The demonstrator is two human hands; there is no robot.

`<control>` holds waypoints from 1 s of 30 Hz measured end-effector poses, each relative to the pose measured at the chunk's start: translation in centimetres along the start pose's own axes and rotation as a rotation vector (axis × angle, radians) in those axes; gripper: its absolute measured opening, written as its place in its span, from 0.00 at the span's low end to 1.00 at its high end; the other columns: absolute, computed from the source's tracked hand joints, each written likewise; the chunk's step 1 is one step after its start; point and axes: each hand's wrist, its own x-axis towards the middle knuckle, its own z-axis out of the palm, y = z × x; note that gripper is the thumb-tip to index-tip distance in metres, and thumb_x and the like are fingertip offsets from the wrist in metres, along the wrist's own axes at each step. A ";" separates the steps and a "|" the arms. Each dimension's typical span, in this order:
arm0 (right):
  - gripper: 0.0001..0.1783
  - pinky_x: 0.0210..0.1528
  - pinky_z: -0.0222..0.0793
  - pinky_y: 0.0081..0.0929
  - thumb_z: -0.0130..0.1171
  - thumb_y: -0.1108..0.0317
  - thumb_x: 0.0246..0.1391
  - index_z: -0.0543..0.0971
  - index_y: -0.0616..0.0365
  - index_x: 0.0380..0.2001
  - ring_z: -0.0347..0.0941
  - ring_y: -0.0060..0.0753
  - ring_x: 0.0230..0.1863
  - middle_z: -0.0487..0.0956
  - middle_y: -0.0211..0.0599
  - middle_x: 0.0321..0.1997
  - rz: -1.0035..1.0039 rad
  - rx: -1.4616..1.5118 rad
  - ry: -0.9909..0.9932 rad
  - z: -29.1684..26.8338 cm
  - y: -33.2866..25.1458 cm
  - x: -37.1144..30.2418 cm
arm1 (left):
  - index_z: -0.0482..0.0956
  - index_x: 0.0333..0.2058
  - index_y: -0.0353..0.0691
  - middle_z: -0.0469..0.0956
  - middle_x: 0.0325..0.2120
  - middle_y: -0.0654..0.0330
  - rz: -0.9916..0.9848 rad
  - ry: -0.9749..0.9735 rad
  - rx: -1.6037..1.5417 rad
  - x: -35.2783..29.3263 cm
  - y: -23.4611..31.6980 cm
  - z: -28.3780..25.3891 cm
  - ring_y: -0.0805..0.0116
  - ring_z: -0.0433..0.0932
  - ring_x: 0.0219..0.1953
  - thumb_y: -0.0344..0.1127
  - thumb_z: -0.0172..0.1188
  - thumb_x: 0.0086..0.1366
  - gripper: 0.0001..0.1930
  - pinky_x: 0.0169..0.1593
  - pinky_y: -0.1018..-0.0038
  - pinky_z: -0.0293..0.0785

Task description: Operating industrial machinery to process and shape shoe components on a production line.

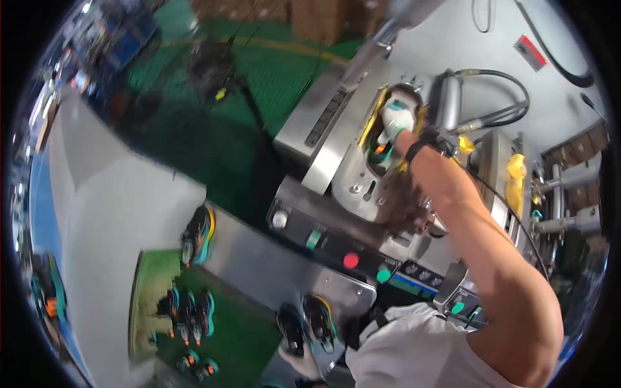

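Observation:
At the lower middle, my left hand, in a white glove, grips the near end of a black shoe at the edge of a metal shelf. A second black shoe with a yellow and teal sole edge lies just right of it. My right arm stretches forward, and my gloved right hand is inside the yellow-edged cavity of a metal press. There it is closed on a dark shoe with orange and teal parts, mostly covered by the hand. Its fingertips are hard to make out.
A control panel with red and green buttons fronts the press. One more shoe rests at the left end of the metal shelf. Several shoes sit lower left on a green surface. Black hoses curve beside a cylinder on the right.

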 end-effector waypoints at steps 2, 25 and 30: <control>0.23 0.43 0.76 0.49 0.67 0.47 0.57 0.81 0.59 0.38 0.81 0.51 0.36 0.84 0.50 0.35 -0.420 -0.363 -0.018 -0.2 1.8 2.1 | 0.66 0.68 0.31 0.78 0.57 0.47 -0.090 -0.098 0.068 0.7 -1.9 0.4 0.56 0.80 0.58 0.29 0.75 0.62 0.38 0.65 0.62 0.74; 0.60 0.82 0.34 0.65 0.74 0.61 0.52 0.50 0.67 0.80 0.42 0.61 0.85 0.45 0.69 0.84 -0.751 -0.217 -0.107 3.0 8.3 -49.0 | 0.60 0.73 0.37 0.64 0.70 0.42 0.332 -0.315 0.442 1.6 -2.1 -3.6 0.41 0.65 0.72 0.43 0.70 0.66 0.43 0.73 0.54 0.67; 0.54 0.81 0.45 0.60 0.71 0.56 0.52 0.57 0.70 0.75 0.50 0.75 0.79 0.58 0.74 0.77 -0.463 0.049 -0.310 -0.5 1.5 -53.3 | 0.67 0.68 0.34 0.76 0.60 0.39 0.433 -0.309 0.238 2.0 -2.4 -5.6 0.39 0.74 0.63 0.32 0.71 0.60 0.38 0.67 0.52 0.70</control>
